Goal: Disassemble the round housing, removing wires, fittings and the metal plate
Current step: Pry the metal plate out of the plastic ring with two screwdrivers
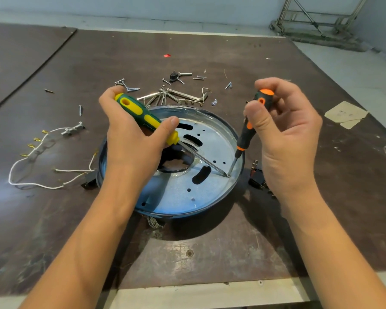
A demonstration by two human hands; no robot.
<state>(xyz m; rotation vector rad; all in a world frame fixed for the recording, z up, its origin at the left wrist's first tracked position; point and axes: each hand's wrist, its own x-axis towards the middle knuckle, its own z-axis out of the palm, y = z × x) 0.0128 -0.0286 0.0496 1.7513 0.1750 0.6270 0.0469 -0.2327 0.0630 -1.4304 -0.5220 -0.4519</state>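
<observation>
While the table [210,253] held the round housing [183,214], metal plate [178,188] seated inside it, the left hand [132,139] gripped a green screwdriver [140,112], the right hand [288,134] pinched an orange screwdriver [243,141], both tips at a screw [228,175] near the housing's right rim.

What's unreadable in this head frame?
Head view:
Screw near the plate's right edge: too small to tell its type.
Housing's left rim: hidden by the left hand.
Black parts right of the housing: partly behind the right hand.
Sticker at the housing's near edge: mostly tucked under it.
</observation>
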